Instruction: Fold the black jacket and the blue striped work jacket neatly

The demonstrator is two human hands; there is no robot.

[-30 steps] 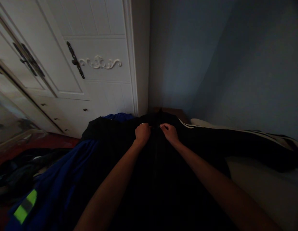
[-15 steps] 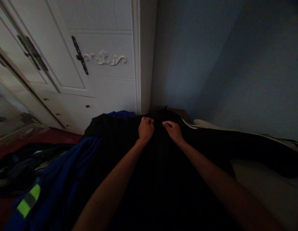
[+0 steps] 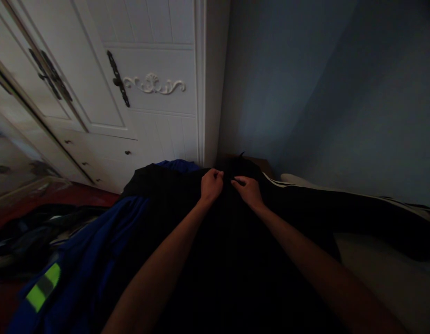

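Observation:
A black jacket (image 3: 232,250) lies spread out in front of me, its right sleeve with white stripes (image 3: 343,204) stretched to the right. Near the collar end, my left hand (image 3: 211,186) is closed, thumb and fingers pinching the dark cloth. A short gap to the right, my right hand (image 3: 249,189) pinches at the middle of the jacket front, thumb and forefinger close together. The small part between its fingertips is too dark to make out. Both forearms reach over the jacket's body, which is almost lost in shadow.
A blue garment with a yellow-green reflective patch (image 3: 44,286) hangs at the left. Dark clothes (image 3: 30,232) are heaped on the red floor beyond. A white wardrobe (image 3: 155,125) stands ahead, beside a blue-grey wall (image 3: 305,93). A pale surface (image 3: 375,269) shows under the sleeve.
Both hands stay at nearly the same place on the jacket. My right fingers have shifted slightly, and the view has turned a little to the left.

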